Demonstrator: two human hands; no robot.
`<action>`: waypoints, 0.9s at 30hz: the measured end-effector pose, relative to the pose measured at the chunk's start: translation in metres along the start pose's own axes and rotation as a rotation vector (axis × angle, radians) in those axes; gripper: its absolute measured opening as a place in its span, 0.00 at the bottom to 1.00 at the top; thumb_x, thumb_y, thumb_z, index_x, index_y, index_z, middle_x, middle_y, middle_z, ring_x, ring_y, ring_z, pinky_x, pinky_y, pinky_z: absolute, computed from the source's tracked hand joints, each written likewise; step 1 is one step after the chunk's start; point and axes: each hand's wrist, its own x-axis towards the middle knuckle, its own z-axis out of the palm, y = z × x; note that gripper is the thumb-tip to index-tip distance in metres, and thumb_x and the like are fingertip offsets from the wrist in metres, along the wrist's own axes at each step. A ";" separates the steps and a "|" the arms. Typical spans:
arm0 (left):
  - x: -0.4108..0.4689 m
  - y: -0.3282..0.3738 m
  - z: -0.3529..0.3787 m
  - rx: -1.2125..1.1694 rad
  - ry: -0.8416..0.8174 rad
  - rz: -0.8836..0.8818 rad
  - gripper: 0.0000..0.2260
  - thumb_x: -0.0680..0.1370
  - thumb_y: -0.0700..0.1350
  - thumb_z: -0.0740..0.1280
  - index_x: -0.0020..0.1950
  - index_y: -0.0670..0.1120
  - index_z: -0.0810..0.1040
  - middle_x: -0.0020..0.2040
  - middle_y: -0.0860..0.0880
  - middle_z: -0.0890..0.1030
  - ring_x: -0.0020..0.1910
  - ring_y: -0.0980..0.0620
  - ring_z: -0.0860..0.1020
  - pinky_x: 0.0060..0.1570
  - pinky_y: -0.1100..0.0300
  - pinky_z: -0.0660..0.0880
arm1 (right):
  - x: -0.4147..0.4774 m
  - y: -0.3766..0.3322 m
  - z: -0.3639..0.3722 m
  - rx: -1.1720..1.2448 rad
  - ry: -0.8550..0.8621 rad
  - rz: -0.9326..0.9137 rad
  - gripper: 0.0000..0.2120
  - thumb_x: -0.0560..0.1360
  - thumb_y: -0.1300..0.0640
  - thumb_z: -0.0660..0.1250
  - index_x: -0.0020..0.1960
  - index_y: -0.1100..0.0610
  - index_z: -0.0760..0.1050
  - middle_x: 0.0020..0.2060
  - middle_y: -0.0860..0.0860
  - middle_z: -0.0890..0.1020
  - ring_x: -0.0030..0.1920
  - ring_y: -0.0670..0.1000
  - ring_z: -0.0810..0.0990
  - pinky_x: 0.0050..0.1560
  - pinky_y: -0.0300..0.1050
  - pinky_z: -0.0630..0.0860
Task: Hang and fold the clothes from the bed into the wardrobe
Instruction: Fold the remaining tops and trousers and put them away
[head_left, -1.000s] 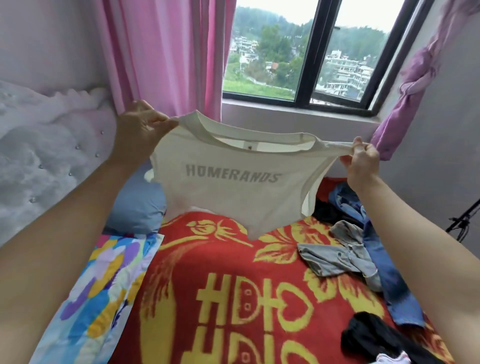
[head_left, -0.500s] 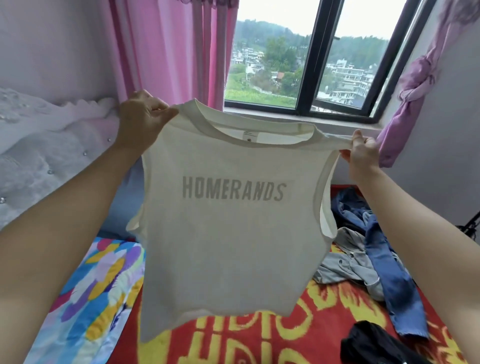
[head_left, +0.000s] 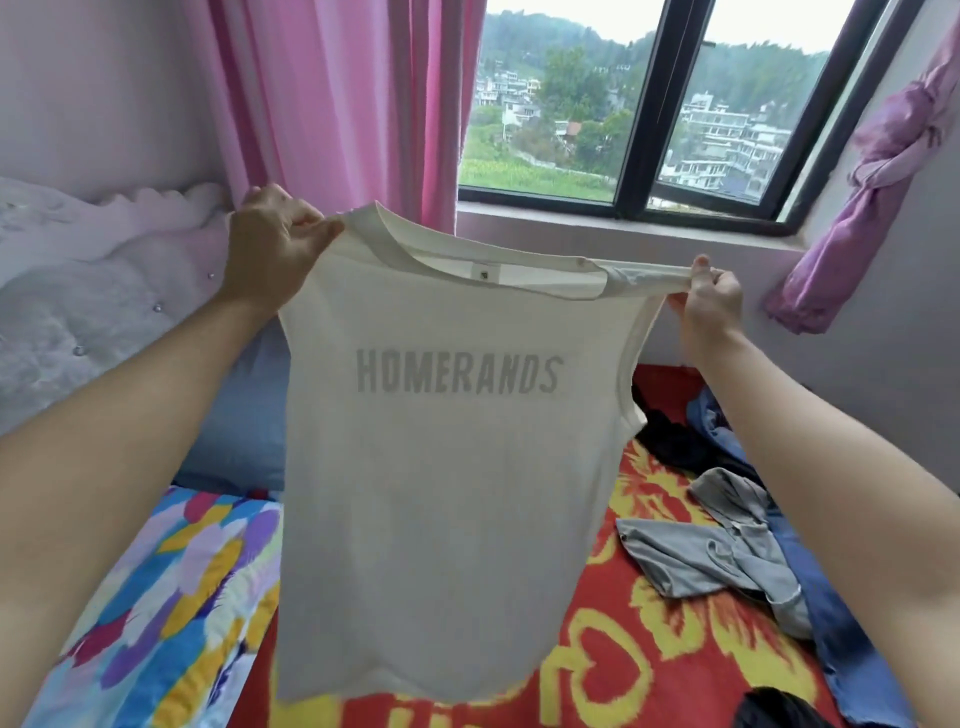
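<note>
Both bare forearms reach forward from the near edge. Between them a cream-white sleeveless knit top printed HOMERANDS (head_left: 441, 467) hangs at full length over the bed, print facing the wearer. The left hand (head_left: 275, 249) pinches the top's left shoulder, fingers curled over the seam. The right hand (head_left: 709, 299) pinches the right shoulder strap between thumb and fingertips, stretching it into a thin band. Holding it by both shoulders lets the cloth drop flat, probably to check which way it faces before hanging or folding. Below the top lies a red blanket with yellow motifs (head_left: 649, 675), and lower left of it a multicoloured patterned quilt (head_left: 156, 597). Right of the top a crumpled grey garment (head_left: 717, 551), a blue denim piece (head_left: 831, 597) and a black garment (head_left: 675, 441) are heaped unsorted. Behind the top's left edge are a blue-grey pillow (head_left: 239, 415) and a white padded headboard (head_left: 78, 291). Beyond the top are a pink curtain (head_left: 337, 104), a dark-framed window (head_left: 639, 104) and a knotted purple curtain (head_left: 872, 171). No wardrobe or hanger is in view. The raised top itself screens the middle of the bed.
</note>
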 end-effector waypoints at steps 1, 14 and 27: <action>0.002 0.002 -0.003 -0.029 0.013 0.002 0.15 0.75 0.48 0.69 0.47 0.35 0.82 0.34 0.53 0.68 0.46 0.44 0.72 0.49 0.53 0.69 | 0.000 -0.005 0.000 0.033 -0.006 -0.006 0.10 0.81 0.54 0.56 0.42 0.56 0.65 0.39 0.50 0.72 0.43 0.48 0.76 0.50 0.43 0.77; -0.186 0.002 -0.011 -0.100 -0.354 0.035 0.19 0.69 0.63 0.64 0.34 0.47 0.76 0.43 0.53 0.77 0.46 0.55 0.68 0.45 0.58 0.60 | -0.073 0.096 -0.065 -0.165 -0.071 0.256 0.12 0.81 0.51 0.57 0.39 0.53 0.66 0.37 0.51 0.72 0.43 0.52 0.73 0.49 0.50 0.71; -0.495 0.005 -0.004 -0.081 -1.191 -0.555 0.19 0.65 0.56 0.68 0.31 0.51 0.58 0.27 0.54 0.63 0.30 0.55 0.61 0.32 0.55 0.56 | -0.263 0.282 -0.193 -0.405 -0.130 0.820 0.16 0.76 0.66 0.61 0.33 0.57 0.62 0.30 0.53 0.65 0.30 0.49 0.66 0.26 0.38 0.71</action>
